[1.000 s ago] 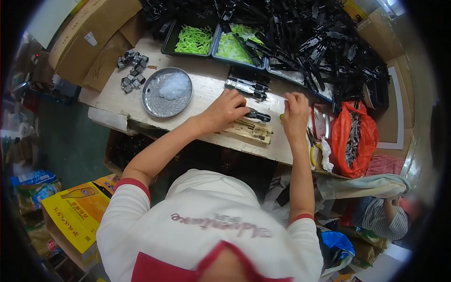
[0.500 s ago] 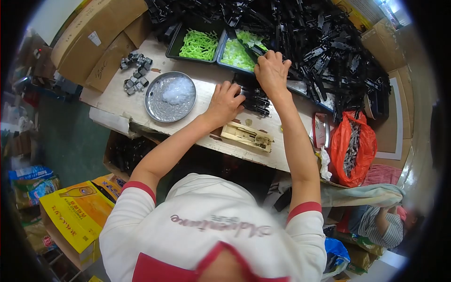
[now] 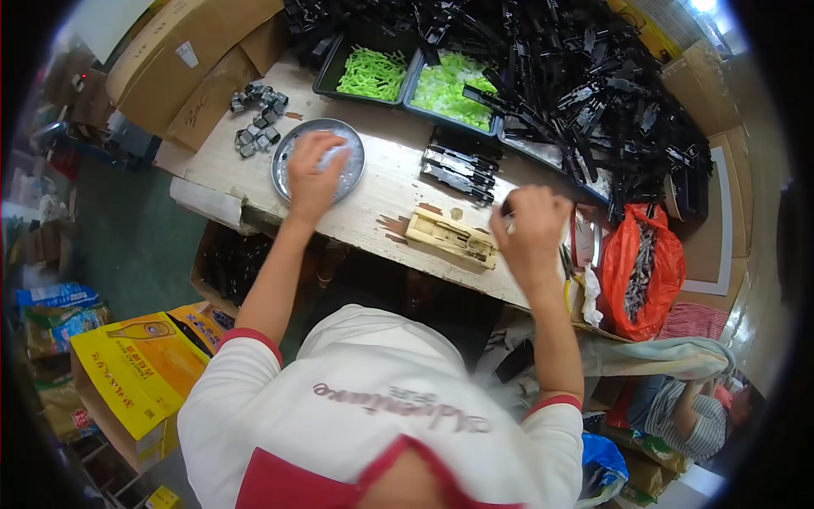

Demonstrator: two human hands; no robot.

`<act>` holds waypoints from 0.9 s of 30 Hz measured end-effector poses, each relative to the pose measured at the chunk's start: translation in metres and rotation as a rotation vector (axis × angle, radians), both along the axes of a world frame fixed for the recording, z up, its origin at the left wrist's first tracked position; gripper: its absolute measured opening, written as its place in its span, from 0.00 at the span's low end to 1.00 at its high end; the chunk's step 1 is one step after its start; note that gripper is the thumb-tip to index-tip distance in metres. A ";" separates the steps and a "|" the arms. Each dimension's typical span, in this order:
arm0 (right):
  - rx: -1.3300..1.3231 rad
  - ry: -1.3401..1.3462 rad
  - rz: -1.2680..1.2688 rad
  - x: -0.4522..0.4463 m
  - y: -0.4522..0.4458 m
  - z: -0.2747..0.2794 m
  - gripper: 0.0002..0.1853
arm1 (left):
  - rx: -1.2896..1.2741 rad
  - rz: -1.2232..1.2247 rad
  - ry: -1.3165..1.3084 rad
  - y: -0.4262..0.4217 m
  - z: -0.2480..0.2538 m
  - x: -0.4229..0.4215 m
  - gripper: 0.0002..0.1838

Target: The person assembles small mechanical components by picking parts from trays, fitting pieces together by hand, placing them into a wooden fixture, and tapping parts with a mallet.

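Note:
My left hand (image 3: 314, 176) is over the round metal dish (image 3: 362, 170), its fingers curled down toward the small clear pieces inside, mostly covering them. Whatever is between those fingertips is hidden. To the right, my right hand (image 3: 534, 227) has its fingers bent together around a small dark item (image 3: 507, 207) whose kind I cannot make out. Just left of this hand lies a cream-coloured fixture block (image 3: 449, 236) with a slot along it. Behind the block, several black slotted parts (image 3: 459, 172) lie side by side on the table.
Bins of green strips (image 3: 371, 75) and green-white pieces (image 3: 449, 89) stand at the back, beside a large heap of black parts (image 3: 560, 85). Grey metal clips (image 3: 257, 119) sit left. A red bag (image 3: 649, 280) of metal pieces and yellow-handled pliers (image 3: 570, 284) are right.
My left hand has moved left from the row of black parts to the metal dish. My right hand has come down from the green-white bin to beside the cream block.

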State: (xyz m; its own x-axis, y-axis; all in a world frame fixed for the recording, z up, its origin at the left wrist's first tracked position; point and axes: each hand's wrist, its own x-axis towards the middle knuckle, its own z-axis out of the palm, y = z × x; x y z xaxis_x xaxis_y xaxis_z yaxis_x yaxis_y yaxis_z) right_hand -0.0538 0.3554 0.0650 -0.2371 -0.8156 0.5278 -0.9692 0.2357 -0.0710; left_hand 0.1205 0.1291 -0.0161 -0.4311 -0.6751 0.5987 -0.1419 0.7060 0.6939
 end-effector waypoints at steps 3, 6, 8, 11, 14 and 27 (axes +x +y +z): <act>0.148 -0.064 -0.008 0.026 0.000 -0.042 0.14 | 0.112 0.108 0.022 -0.028 -0.012 0.037 0.06; 0.197 -0.121 0.084 0.038 0.001 -0.070 0.13 | 0.194 0.229 0.030 -0.045 -0.019 0.074 0.07; 0.202 -0.150 0.163 0.038 -0.004 -0.077 0.12 | 0.220 0.341 -0.001 -0.056 -0.027 0.097 0.07; 0.182 -0.227 0.272 0.033 -0.008 -0.074 0.08 | 0.262 0.397 0.030 -0.065 -0.040 0.115 0.07; 0.183 -0.214 0.305 0.035 -0.015 -0.077 0.07 | 0.274 0.410 0.039 -0.070 -0.046 0.116 0.08; 0.307 -0.557 0.294 0.032 -0.035 -0.069 0.03 | 0.007 0.398 -0.593 -0.097 -0.031 0.067 0.17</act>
State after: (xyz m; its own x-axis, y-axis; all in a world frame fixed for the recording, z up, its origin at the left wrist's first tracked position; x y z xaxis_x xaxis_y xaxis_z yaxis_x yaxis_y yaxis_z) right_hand -0.0213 0.3200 -0.0039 -0.1517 -0.9802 0.1273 -0.8346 0.0580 -0.5478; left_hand 0.1879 0.0322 -0.0476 -0.4029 -0.8517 0.3351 -0.7425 0.5182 0.4244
